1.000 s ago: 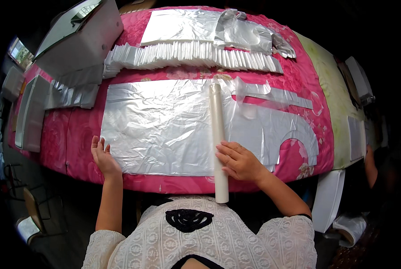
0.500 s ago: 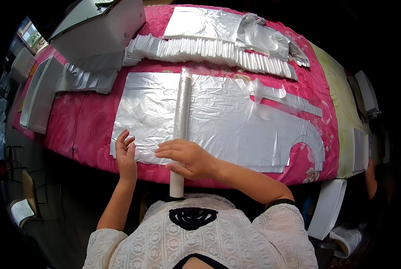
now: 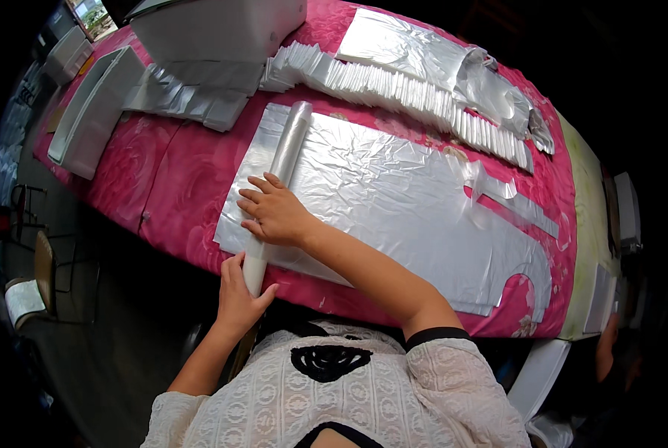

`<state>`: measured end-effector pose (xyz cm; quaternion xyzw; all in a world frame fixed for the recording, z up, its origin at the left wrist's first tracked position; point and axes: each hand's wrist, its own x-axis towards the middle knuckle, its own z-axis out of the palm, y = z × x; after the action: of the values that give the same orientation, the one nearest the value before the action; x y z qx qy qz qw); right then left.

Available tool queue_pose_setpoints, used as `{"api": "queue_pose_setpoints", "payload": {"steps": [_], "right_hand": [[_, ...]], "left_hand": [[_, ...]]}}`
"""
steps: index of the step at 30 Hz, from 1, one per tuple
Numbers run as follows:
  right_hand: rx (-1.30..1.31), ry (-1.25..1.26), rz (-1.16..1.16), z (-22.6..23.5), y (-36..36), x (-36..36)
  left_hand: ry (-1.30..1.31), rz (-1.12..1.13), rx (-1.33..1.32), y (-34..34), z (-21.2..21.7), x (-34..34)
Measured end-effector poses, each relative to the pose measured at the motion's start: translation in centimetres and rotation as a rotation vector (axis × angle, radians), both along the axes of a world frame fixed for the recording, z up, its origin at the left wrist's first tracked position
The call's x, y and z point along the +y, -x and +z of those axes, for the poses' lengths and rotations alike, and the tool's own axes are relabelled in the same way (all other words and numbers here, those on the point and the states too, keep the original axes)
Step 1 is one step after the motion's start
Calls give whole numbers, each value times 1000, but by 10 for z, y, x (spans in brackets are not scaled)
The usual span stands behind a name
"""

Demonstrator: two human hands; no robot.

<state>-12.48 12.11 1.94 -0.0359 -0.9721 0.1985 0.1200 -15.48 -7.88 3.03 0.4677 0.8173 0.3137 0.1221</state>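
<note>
A roll of thin, shiny plastic film (image 3: pixel 285 153) on a pale tube lies across a flat pile of whitish plastic sheets (image 3: pixel 379 201). The sheets have a curved cut-out and strap-like strips at their right end. My right hand (image 3: pixel 274 213) rests on the roll's middle, palm down and fingers spread. At the near end, by the table edge, my left hand (image 3: pixel 240 299) cups the tube, fingers on its left side and thumb out to the right. Part of the left fingers is hidden by the tube.
A long row of folded white packets (image 3: pixel 394 89) runs behind the sheets, with more plastic sheeting (image 3: pixel 401 45) beyond. A white bin (image 3: pixel 214 33), a narrow tub (image 3: pixel 87 119) and flat silvery packs (image 3: pixel 192 89) stand or lie at left on the pink cloth (image 3: pixel 177 175). A chair (image 3: pixel 42 276) is lower left.
The roll has shifted left over the sheets and tilted. My right hand has moved up and left onto it, and my left hand has come down to its near end. The view has turned.
</note>
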Motion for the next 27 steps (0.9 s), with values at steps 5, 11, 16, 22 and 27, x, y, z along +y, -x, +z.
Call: {"api": "queue_pose_setpoints", "payload": {"steps": [5, 11, 16, 22, 27], "right_hand": [[223, 204, -530, -13, 19, -29], [561, 1624, -534, 17, -18, -7], [638, 2035, -266, 68, -72, 11], [657, 1594, -555, 76, -116, 22], [528, 1538, -468, 51, -151, 22]], "left_hand": [[44, 122, -447, 16, -2, -3], [-124, -159, -1482, -2, 16, 4], [-60, -591, -2095, -14, 16, 36], [81, -238, -1027, -48, 23, 72], [-46, -281, -707, -64, 34, 84]]}}
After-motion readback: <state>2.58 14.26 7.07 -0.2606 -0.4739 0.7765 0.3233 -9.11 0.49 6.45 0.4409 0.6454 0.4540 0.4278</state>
